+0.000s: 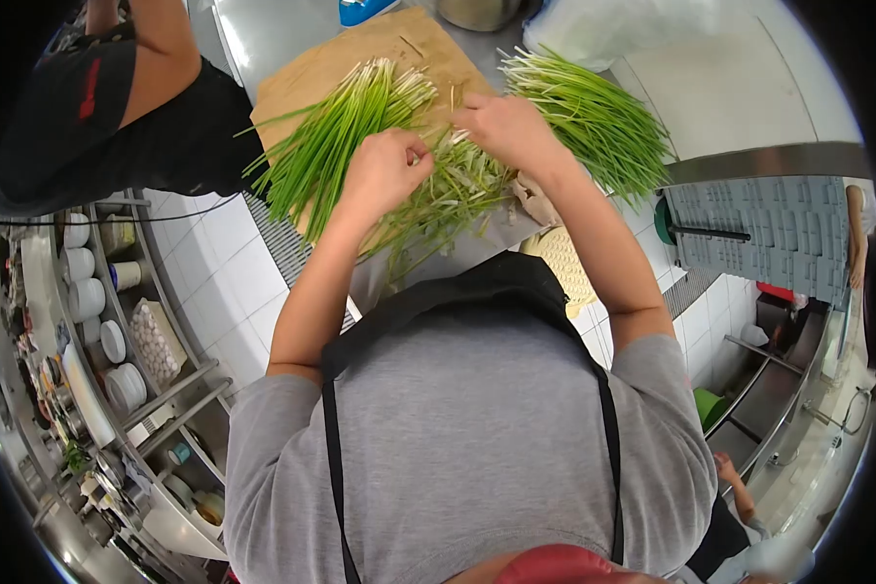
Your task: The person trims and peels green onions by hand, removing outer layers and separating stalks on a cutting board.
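Note:
A thick bunch of thin spring onions (pixel 348 131) with white ends lies on a brown sheet (pixel 307 70), beside my left hand (pixel 387 167). The fingers of that hand are curled into a pinch; whatever is between them does not show. My right hand (pixel 512 128) is bent over the sheet, fingertips drawn together close to a thin pale stalk. What it grips is too small to make out. Between and below both hands is a loose heap of pale and green trimmings (pixel 457 185). A second bunch of spring onions (pixel 589 117) lies right of my right hand.
A metal bowl (pixel 479 10), a blue object (pixel 362 10) and a clear plastic bag (pixel 603 29) are at the far side. Another person in dark clothes (pixel 165 146) stands close on the left. Shelves with white bowls (pixel 86 297) run along the lower left.

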A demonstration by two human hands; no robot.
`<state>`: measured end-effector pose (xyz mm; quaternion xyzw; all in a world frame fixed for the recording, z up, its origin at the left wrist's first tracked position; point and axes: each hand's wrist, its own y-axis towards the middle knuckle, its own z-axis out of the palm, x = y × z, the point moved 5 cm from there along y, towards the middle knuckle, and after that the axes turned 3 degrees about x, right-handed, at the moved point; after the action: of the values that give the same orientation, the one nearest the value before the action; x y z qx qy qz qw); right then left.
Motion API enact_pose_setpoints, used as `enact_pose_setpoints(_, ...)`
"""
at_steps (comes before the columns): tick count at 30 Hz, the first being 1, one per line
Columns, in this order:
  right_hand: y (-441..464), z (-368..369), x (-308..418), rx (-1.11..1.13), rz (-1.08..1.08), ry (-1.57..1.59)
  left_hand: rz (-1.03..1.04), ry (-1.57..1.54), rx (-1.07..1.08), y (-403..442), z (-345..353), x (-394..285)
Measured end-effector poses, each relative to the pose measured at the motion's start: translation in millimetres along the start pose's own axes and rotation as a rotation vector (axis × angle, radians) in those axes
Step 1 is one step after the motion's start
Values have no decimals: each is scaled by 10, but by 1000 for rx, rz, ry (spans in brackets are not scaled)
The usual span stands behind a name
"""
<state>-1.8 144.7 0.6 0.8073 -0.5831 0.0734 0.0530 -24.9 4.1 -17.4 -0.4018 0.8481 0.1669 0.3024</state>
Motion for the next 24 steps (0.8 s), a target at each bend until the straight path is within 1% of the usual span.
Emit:
enact_pose_setpoints(1, 13, 32, -24, 26, 3, 10, 16, -19, -6, -16, -60, -18)
enact_pose_setpoints(4, -12, -99, -62, -175, -195, 291, 41, -54, -4, -97, -188, 3)
enact_pose_setpoints(5, -11, -171, -169, -208, -114, 408, 32, -42, -1, -124, -226, 31)
enact_pose_setpoints(6, -19, -242, -207, -146, -40, 496, 23, -29, -2, -145, -261, 68)
enact_pose_setpoints(7, -20, -332, -233, -87, 31, 580, -51, -37, 46, -145, -268, 142)
enact_pose_setpoints(8, -21, -363, -255, -31, 101, 662, -71, -265, 30, -97, -246, 194)
enact_pose_setpoints(9, -9, -346, -133, -200, -78, 372, -90, -493, 17, -30, -187, 275)
enact_pose_setpoints(10, 25, -219, -145, -189, -12, 411, -106, -722, 6, 6, -177, 274)
enact_pose_setpoints(11, 73, -118, -187, -182, 54, 446, -232, -963, 48, 44, -107, 254)
enact_pose_setpoints(12, 121, -146, -169, -174, 118, 477, -225, -1036, 49, 98, -72, 221)
enact_pose_setpoints(14, 142, -229, -179, -177, 293, 785, -223, -1183, 53, 193, 22, 201)
enact_pose_setpoints(15, 119, -249, -151, -174, 390, 949, -196, -1170, 62, 208, 45, 117)
enact_pose_setpoints(18, 106, -285, -176, -255, 424, 1072, -105, -1106, 115, 269, 51, -141)
enact_pose_setpoints(20, 71, -351, -411, -384, 338, 1242, -39, -1038, 158, 278, 53, -235)
enact_pose_setpoints(21, 51, -409, -505, -448, 284, 1324, -40, -995, 152, 257, 52, -238)
enact_pose_setpoints(23, -116, -889, -518, -597, 346, 1393, -36, -903, 141, 170, 61, -194)
enact_pose_setpoints(24, -200, -1108, -573, -659, 367, 1423, -68, -858, 128, 131, 89, -109)
